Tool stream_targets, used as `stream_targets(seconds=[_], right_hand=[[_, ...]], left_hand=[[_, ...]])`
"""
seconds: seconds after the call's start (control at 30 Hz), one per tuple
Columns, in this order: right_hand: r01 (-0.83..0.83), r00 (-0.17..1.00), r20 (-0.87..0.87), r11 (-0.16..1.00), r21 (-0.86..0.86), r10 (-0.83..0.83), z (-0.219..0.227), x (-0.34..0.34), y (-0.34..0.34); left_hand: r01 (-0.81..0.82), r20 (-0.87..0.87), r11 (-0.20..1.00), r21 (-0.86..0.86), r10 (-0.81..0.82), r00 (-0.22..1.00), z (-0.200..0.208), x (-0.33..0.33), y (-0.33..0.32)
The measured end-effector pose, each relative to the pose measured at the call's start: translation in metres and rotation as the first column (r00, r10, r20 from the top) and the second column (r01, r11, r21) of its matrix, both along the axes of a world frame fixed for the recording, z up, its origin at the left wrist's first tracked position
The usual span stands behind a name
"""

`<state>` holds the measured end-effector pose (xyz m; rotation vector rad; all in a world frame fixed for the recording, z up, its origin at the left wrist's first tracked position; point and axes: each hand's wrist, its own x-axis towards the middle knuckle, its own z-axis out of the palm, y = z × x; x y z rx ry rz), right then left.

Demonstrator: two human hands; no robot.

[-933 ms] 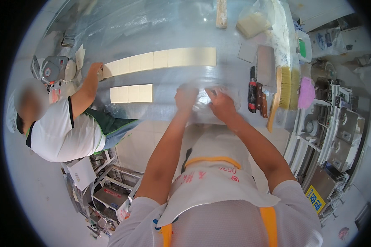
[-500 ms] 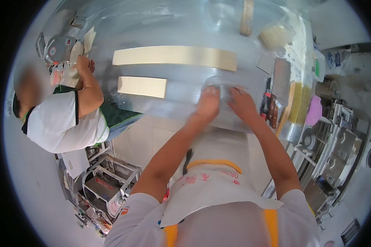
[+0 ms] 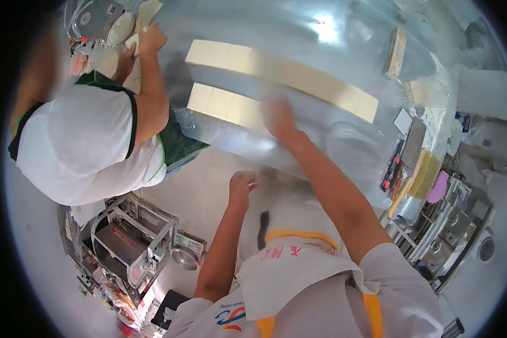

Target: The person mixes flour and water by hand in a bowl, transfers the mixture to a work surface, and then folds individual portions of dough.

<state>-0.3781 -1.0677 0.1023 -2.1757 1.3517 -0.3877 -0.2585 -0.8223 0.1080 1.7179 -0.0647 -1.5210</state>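
Observation:
Two rows of pale yellow slabs with crosswise seams, perhaps dough, lie on the shiny grey table [image 3: 315, 127]. The long row [image 3: 338, 93] is farther away, and the short row [image 3: 219, 104] nearer. My right hand [image 3: 280, 115] is at the short row's right end, over or touching it; motion smears its fingers. In front of the table edge, my left hand [image 3: 243, 187] hovers with curled fingers. Whether anything small is in them does not show. An oval, see-through patch [image 3: 352, 143], perhaps plastic film, lies right of my right hand.
At the right edge lie a cleaver [image 3: 414, 138], a yellow brush [image 3: 419, 183], a pale scraper [image 3: 402, 120] and a floury wooden bar [image 3: 396, 53]. On the left a co-worker [image 3: 96, 124] handles pale pieces near a scale [image 3: 93, 19]. Metal racks [image 3: 127, 242] stand below.
My hands have parted: the right has moved left to the short row, and the left has come back off the table. My view has turned, shifting the rows right.

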Motion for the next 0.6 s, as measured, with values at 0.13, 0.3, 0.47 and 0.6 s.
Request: stream_targets(seconds=[0.13, 0.3, 0.47, 0.6], right_hand=[[-0.099, 0.992, -0.095, 0.983, -0.158, 0.084, -0.027, 0.004, 0.029], [-0.011, 0.998, 0.067, 0.982, 0.19, -0.002, -0.004, 0.003, 0.113], [0.099, 0.972, 0.18, 0.96, 0.261, -0.149, 0.021, -0.015, 0.147], [0.114, 0.814, 0.293, 0.634, 0.765, -0.501, 0.083, -0.068, 0.14]], left_hand=[[-0.137, -0.2, 0.986, -0.098, 0.116, 0.973, -0.022, 0.008, -0.014], [-0.336, -0.489, 0.927, -0.167, 0.218, 0.845, -0.056, 0.01, 0.0], [-0.251, -0.268, 0.965, -0.078, 0.222, 0.938, -0.018, 0.015, 0.01], [-0.25, -0.294, 0.939, -0.235, 0.177, 0.939, 0.055, 0.033, -0.006]])
